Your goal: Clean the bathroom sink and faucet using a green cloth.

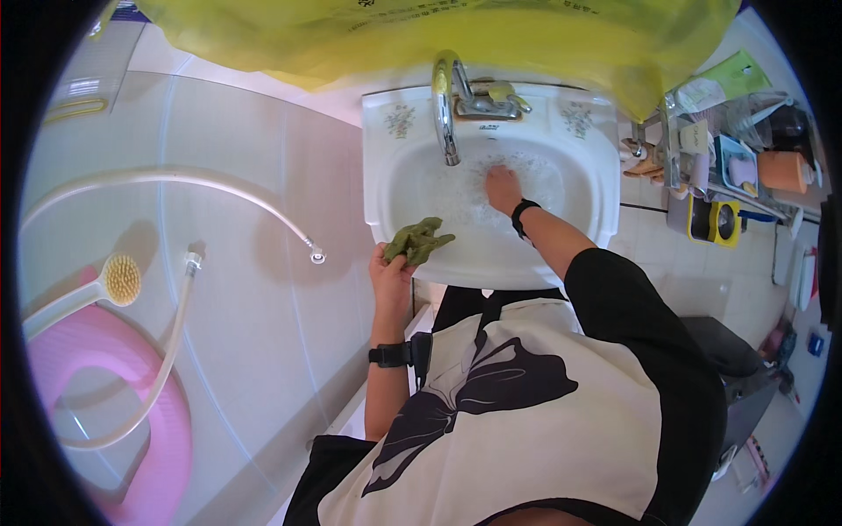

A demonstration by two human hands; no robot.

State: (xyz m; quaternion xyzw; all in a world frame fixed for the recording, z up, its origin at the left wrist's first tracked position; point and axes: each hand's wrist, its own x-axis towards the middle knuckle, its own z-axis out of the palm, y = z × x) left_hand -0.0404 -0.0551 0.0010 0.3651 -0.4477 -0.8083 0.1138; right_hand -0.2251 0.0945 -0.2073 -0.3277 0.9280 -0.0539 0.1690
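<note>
My left hand (393,279) grips a crumpled olive-green cloth (418,242) over the front left rim of a white washbasin (460,268). My right hand (503,189) is down in the basin's bowl, its fingers partly hidden by wet, bubbly water (487,210); whether it holds something cannot be told. A curved chrome faucet (444,105) stands at the back, its spout just left of my right hand. The faucet's handle (503,92) lies behind it. Both wrists wear black bands.
Yellow plastic sheeting (408,39) hangs behind the basin. On the right, a metal rack (671,144) holds toiletries, among them an orange bottle (783,171). White hoses (177,176), a bristle brush (123,280) and a pink ring-shaped object (174,421) are at the left wall.
</note>
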